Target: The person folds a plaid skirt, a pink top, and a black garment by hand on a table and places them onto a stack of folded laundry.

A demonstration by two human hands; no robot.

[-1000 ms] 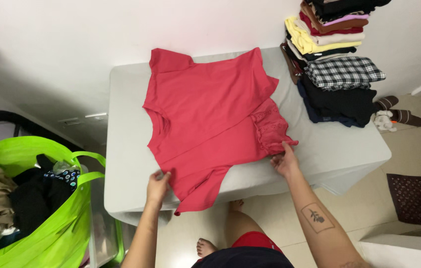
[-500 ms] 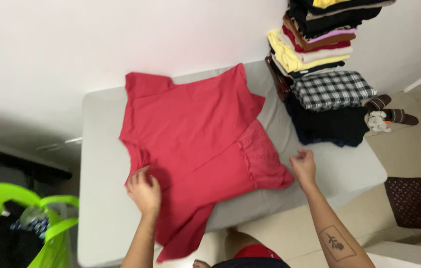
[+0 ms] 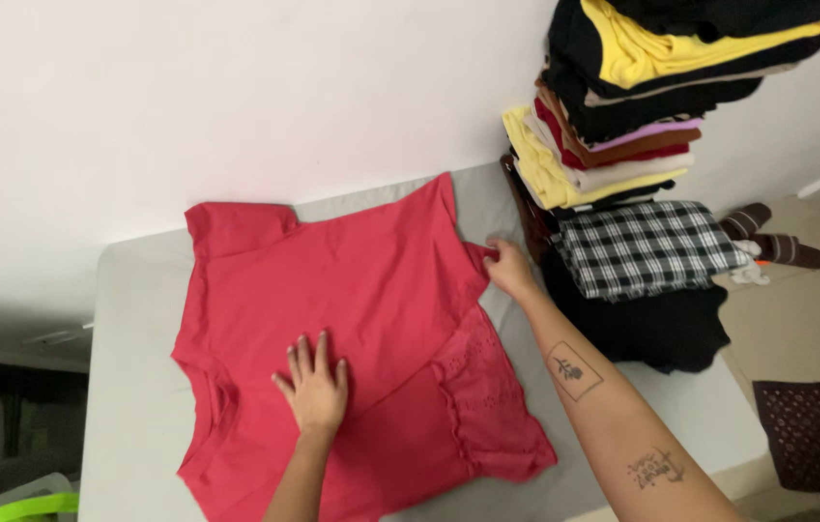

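Note:
A red short-sleeved top [image 3: 332, 290] lies spread on a grey padded table [image 3: 129, 406], its lace hem folded over at the lower right. My left hand [image 3: 314, 387] rests flat on the middle of the top, fingers spread. My right hand [image 3: 508, 268] reaches to the top's far right edge and pinches the cloth there, close to the foot of a clothes pile.
A tall stack of folded clothes [image 3: 622, 106] stands at the table's right end, with a black-and-white checked piece [image 3: 647, 246] and dark garments below. A green bag handle [image 3: 14, 503] shows at the lower left. Slippers [image 3: 767, 237] and a dark mat [image 3: 816, 435] lie on the floor.
My left hand moved from the near sleeve edge up onto the middle of the top. My right hand left the lace corner and went to the far right edge. The view shifted right.

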